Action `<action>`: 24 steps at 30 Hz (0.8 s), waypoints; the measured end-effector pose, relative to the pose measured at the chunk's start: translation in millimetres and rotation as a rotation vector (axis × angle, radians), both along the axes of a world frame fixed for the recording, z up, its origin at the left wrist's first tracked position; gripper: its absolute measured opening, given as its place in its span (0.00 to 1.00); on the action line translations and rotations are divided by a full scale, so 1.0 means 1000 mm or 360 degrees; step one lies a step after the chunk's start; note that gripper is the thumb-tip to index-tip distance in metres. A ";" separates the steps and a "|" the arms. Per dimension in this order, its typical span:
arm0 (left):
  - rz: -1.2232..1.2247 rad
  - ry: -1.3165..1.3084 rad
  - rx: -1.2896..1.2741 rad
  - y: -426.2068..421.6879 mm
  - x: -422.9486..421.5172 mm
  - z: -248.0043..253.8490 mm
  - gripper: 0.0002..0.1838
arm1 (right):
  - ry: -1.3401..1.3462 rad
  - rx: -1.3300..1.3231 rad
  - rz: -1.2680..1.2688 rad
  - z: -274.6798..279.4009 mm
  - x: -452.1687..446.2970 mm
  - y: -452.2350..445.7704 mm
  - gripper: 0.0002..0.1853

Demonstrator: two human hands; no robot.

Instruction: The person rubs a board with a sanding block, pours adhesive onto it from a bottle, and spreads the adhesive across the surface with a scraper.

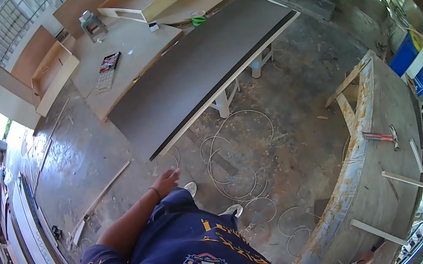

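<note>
My left hand point(166, 182) hangs in the air near the close end of a long dark panel point(206, 68), touching nothing, its fingers loosely stretched. The panel lies on stands above the floor and has a pale front edge. At the bottom right, my right hand point(365, 256) is over the curved wooden piece point(385, 103), its fingers closed round something small and dark that I cannot make out. A pale wood strip point(379, 232) lies just above that hand. Farther up the same piece is a hammer point(383, 136) with a red handle.
Thin cable point(211, 171) loops across the floor between the panel and the curved piece. A board point(138, 46) behind holds a stool point(92, 26) and an open wooden frame point(145, 0). Long strips point(33, 234) stand at the left, and a blue container point(405, 56) at the right.
</note>
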State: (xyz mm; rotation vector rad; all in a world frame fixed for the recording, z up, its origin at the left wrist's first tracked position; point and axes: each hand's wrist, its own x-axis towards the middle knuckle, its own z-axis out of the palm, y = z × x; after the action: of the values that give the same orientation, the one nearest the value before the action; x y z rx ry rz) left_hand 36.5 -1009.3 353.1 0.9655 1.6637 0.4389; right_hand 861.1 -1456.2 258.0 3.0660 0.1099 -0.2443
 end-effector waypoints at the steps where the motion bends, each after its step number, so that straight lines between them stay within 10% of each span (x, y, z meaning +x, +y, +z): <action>1: 0.0018 0.0003 -0.0010 -0.002 0.008 -0.005 0.28 | -0.0074 0.0115 -0.0097 -0.019 0.021 -0.018 0.24; 8: -0.0466 0.0085 0.0252 -0.008 0.054 0.037 0.25 | -0.0980 0.1156 0.0480 0.047 -0.126 0.149 0.12; 12: -0.0536 -0.0187 0.0143 -0.012 0.099 0.072 0.23 | 0.0292 0.1807 0.1416 0.104 -0.375 0.314 0.06; 14: -0.0828 -0.0174 0.1306 -0.018 0.104 0.072 0.23 | 0.0894 0.1819 0.2051 0.150 -0.479 0.358 0.07; 19: -0.1261 -0.0275 0.0884 -0.027 0.030 0.102 0.19 | 0.1767 0.1895 0.2142 0.170 -0.591 0.383 0.08; 24: -0.0335 -0.1049 0.0104 -0.049 -0.065 0.090 0.14 | 0.2666 0.2038 0.1891 0.167 -0.683 0.413 0.13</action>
State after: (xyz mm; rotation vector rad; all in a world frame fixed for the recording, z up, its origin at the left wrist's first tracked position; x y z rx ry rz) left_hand -28.0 -1058.2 443.1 0.9044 0.9503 0.5936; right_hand 178.3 -1043.0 425.0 1.3950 2.4692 -2.9835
